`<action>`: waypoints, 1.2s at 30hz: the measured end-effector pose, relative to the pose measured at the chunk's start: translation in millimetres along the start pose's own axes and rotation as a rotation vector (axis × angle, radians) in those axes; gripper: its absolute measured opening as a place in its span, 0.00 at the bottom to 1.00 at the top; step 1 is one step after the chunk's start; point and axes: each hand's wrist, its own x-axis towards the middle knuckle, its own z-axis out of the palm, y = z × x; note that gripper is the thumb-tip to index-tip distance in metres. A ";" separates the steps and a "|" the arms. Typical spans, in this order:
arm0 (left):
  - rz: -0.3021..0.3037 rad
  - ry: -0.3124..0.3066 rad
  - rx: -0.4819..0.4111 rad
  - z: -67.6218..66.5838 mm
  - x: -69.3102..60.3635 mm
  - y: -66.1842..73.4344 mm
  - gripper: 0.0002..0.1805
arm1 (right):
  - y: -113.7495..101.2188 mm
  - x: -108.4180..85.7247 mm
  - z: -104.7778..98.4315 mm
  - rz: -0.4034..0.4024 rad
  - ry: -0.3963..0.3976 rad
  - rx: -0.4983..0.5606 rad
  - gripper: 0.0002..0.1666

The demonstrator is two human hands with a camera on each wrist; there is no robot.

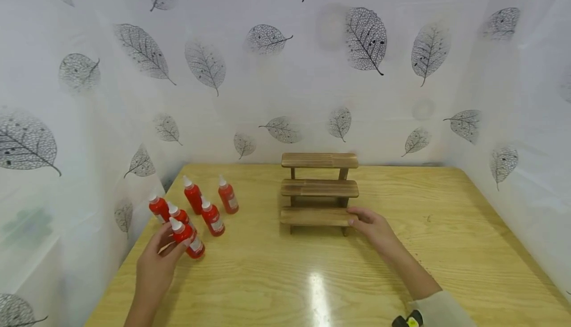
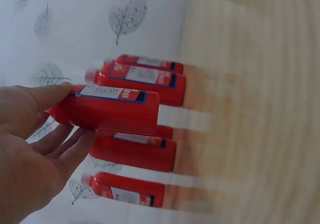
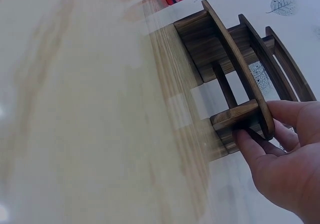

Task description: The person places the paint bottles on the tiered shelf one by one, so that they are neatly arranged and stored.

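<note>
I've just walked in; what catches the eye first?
Probably the red squeeze bottles on the left of the table, one held by the left hand. Then the three-tier wooden stand toward the back, its lowest shelf gripped at the right end by the right hand. Behind hangs a leaf-printed backdrop.

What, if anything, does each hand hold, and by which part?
Left hand: red bottle, by its upper part. Right hand: wooden stand, by its lowest step's right end.

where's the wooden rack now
In the head view, the rack stands just right of centre near the back of the table, the right hand gripping its lowest step at the right end.
</note>
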 end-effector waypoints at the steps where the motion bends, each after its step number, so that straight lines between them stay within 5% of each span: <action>1: -0.001 -0.006 -0.005 0.7 -0.3 3.4 0.37 | 0.5 0.1 -0.3 0.001 0.002 0.001 0.32; 9: 0.131 -0.083 -0.033 12.0 0.5 35.2 0.36 | 1.4 0.8 -0.2 0.010 -0.005 0.036 0.31; 20: 0.266 -0.237 -0.105 44.7 12.6 77.6 0.35 | 0.4 0.6 0.0 0.019 0.009 0.030 0.31; 32: 0.492 -0.344 -0.233 99.0 33.7 128.5 0.27 | -1.0 0.3 0.4 0.024 0.027 0.024 0.31; 36: 0.503 -0.375 -0.249 117.4 40.1 147.4 0.28 | -1.3 0.6 0.9 0.021 0.029 0.029 0.31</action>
